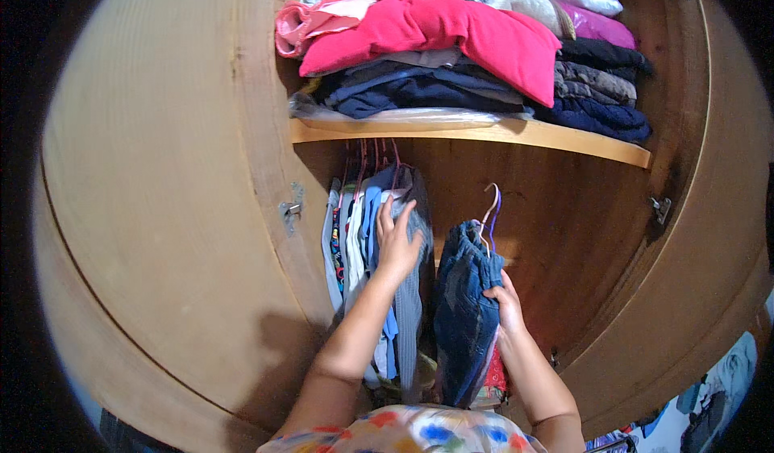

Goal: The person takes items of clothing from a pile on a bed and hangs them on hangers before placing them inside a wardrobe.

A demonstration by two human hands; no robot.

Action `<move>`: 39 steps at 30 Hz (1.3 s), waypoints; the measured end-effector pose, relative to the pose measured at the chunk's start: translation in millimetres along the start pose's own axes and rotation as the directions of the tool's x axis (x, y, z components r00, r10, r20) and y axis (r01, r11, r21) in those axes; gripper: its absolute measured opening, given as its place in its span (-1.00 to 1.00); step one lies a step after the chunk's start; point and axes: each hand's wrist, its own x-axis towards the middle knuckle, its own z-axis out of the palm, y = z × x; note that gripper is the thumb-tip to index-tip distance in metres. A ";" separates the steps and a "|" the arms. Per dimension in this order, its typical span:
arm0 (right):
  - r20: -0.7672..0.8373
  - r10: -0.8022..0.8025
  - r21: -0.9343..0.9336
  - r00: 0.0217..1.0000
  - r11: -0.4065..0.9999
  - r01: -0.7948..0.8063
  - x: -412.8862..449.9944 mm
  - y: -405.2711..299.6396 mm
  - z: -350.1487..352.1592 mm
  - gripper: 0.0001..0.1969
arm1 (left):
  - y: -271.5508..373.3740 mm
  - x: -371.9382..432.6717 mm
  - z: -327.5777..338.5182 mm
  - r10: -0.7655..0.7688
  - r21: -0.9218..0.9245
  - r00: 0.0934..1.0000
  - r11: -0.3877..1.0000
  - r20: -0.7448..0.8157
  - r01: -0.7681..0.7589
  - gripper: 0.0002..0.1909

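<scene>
My right hand (507, 302) grips a pair of blue denim jeans (464, 314) by the side, just below the gathered waistband. Out of the top of the jeans rise the hooks of a pale pink hanger (487, 211) and a purple hanger (496, 217); neither hook appears to be on a rail. My left hand (399, 232), fingers spread, is against or just in front of the hanging clothes at the left, nearest a grey striped garment (410, 314). Beside it hang a white garment (355, 241) and a blue one (371, 217) on pink hangers (363, 157).
A wooden shelf (471, 129) above bears folded clothes, a bright pink fleece (423, 30) and dark garments (417, 87). The wardrobe's open doors (151, 151) flank both sides, with metal latches (292, 210). Red fabric (496, 371) lies low behind the jeans.
</scene>
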 end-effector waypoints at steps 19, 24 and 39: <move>0.086 -0.078 0.062 0.993 0.995 0.073 17.0 41.4 38.1 -0.38 | 30.0 -106.5 60.7 -0.166 -0.785 0.840 0.298 0.517 0.543 -0.21; 0.066 -0.036 0.116 0.997 0.993 0.029 26.8 44.9 35.5 -0.43 | 43.1 -99.0 43.7 -0.259 -0.790 0.777 0.075 0.574 0.609 -0.26; 0.003 -0.077 0.258 0.997 0.963 0.074 28.1 7.7 17.2 -0.43 | 0.4 -46.6 36.0 -0.314 -0.895 0.885 0.178 0.342 0.409 -0.33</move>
